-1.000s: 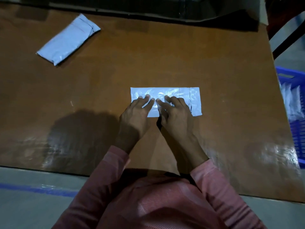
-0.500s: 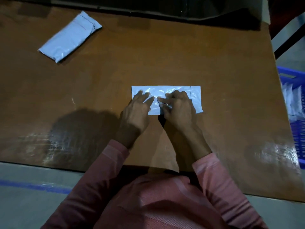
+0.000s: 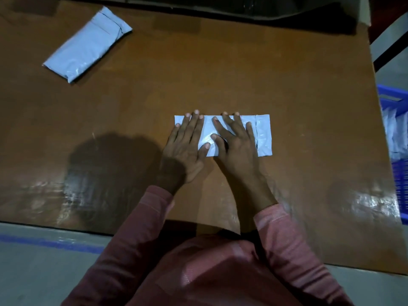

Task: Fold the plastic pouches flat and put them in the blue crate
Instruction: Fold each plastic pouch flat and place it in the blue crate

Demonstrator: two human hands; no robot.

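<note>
At the middle of the brown counter [image 3: 220,62], head view: one white pouch [image 3: 263,135] lies flat as a long rectangle, a crease near its right end. Left hand [image 3: 185,149] and right hand [image 3: 236,144] rest palm-down on it, side by side; fingers [image 3: 192,124] straight and spread apart, pressing, gripping nothing. Fingertips reach the pouch's far edge. Second pouch [image 3: 88,44], folded, lies slantwise at the far left, well apart. Blue crate [image 3: 399,184] stands off the counter's right edge, partly cut off, with pale pouches [image 3: 395,133] inside. Pink sleeves [image 3: 276,228] cover both forearms.
</note>
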